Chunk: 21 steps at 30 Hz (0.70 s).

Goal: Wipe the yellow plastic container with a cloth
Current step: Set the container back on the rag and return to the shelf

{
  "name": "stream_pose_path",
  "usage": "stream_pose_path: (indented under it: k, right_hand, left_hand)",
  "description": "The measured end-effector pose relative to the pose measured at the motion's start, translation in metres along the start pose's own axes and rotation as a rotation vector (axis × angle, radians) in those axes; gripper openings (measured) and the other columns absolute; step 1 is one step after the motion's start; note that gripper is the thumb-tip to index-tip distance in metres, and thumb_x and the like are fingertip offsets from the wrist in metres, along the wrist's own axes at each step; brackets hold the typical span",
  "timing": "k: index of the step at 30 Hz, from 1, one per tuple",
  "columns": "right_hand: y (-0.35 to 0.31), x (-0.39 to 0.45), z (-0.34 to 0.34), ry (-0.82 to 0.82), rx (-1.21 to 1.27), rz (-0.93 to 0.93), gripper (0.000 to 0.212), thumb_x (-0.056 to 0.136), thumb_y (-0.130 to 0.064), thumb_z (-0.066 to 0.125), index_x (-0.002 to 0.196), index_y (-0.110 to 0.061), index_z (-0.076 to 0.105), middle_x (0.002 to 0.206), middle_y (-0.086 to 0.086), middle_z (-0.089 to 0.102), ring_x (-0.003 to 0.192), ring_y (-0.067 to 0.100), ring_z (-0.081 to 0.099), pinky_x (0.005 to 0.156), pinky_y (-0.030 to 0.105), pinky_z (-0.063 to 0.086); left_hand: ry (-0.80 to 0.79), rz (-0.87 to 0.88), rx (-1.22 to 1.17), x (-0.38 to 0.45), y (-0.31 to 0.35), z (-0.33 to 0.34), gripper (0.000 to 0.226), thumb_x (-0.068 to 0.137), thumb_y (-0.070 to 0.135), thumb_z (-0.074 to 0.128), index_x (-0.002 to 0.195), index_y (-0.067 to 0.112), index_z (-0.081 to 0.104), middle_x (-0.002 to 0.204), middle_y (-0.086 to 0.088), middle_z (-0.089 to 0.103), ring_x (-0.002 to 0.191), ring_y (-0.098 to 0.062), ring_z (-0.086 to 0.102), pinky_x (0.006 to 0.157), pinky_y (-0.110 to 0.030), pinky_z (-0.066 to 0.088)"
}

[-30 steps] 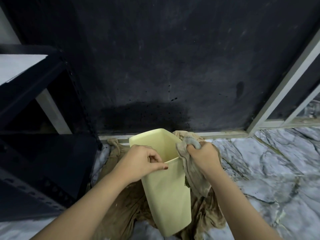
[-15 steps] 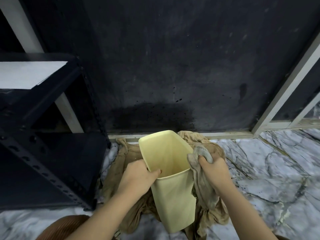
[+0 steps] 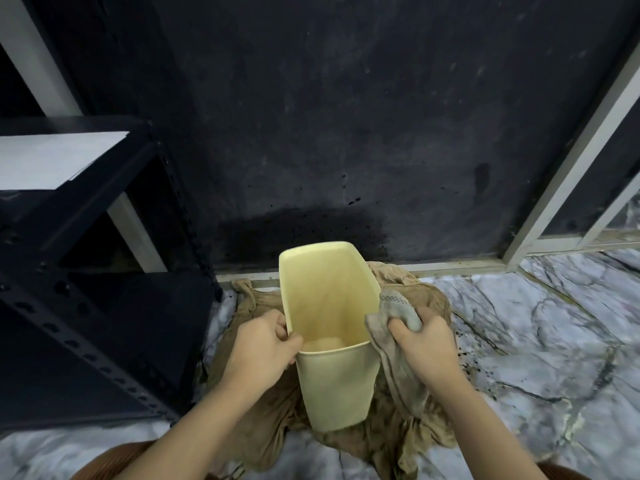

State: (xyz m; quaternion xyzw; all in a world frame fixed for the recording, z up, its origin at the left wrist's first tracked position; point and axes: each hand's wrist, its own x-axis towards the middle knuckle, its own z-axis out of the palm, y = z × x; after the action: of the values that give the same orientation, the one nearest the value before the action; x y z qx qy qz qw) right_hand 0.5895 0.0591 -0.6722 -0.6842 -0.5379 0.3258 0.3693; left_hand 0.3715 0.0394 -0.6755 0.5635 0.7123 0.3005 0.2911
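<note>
A tall pale yellow plastic container [image 3: 334, 386] stands open side up on a brown rag in the lower middle of the head view. My left hand [image 3: 263, 348] grips its left rim, thumb inside the wall. My right hand [image 3: 424, 344] is closed on a grey cloth [image 3: 398, 362] that hangs down against the container's right outer side. Something pale lies at the container's bottom; I cannot tell what it is.
A crumpled brown rag [image 3: 408, 441] is spread on the marble floor [image 3: 540, 341] under the container. A black metal shelf rack [image 3: 97, 306] stands close on the left. A dark wall [image 3: 346, 133] rises just behind, with a pale frame [image 3: 568, 168] at right.
The container has tipped more upright, so its inside now shows. My left hand shifted from the front rim to the left rim. My right hand with the cloth slid lower along the right side.
</note>
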Motion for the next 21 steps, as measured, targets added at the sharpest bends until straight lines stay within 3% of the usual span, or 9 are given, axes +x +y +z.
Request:
stream_pose_path:
  k: [4,7,10,21]
  right_hand:
    - [0.000,0.006,0.019,0.044,0.061,-0.010,0.013,0.081,-0.011,0.060,0.074,-0.002,0.055,0.064,0.005,0.057,0.059,0.017,0.050,0.051,0.023,0.035]
    - [0.004,0.012,0.036,0.050,0.118,0.029,0.013,0.081,-0.009,0.058,0.076,0.002,0.055,0.064,0.006,0.056,0.058,0.016,0.048,0.046,0.014,0.037]
    - [0.011,0.014,0.047,0.040,0.144,0.069,0.019,0.082,-0.009,0.058,0.066,-0.008,0.048,0.061,0.001,0.051,0.055,0.012,0.045,0.045,0.007,0.037]
    - [0.018,0.014,0.064,0.004,0.121,0.095,0.024,0.084,-0.009,0.058,0.064,-0.015,0.046,0.061,0.000,0.052,0.058,0.010,0.047,0.047,0.006,0.038]
  left_hand:
    - [0.036,0.070,0.056,0.019,-0.003,-0.009,0.005,0.081,0.014,0.060,0.084,0.011,0.063,0.057,0.002,0.064,0.062,-0.022,0.067,0.066,-0.041,0.057]
    - [0.024,0.068,0.069,0.035,-0.008,-0.009,0.009,0.082,0.014,0.060,0.089,0.010,0.063,0.061,-0.002,0.065,0.064,-0.025,0.067,0.067,-0.042,0.057]
    - [-0.015,0.050,0.074,0.046,-0.018,-0.003,0.011,0.082,0.014,0.060,0.091,0.010,0.063,0.061,0.000,0.066,0.063,-0.022,0.067,0.069,-0.040,0.057]
    - [-0.023,-0.015,0.151,0.053,-0.044,0.009,0.007,0.082,0.018,0.057,0.087,0.013,0.055,0.061,0.001,0.058,0.061,-0.020,0.059,0.062,-0.036,0.050]
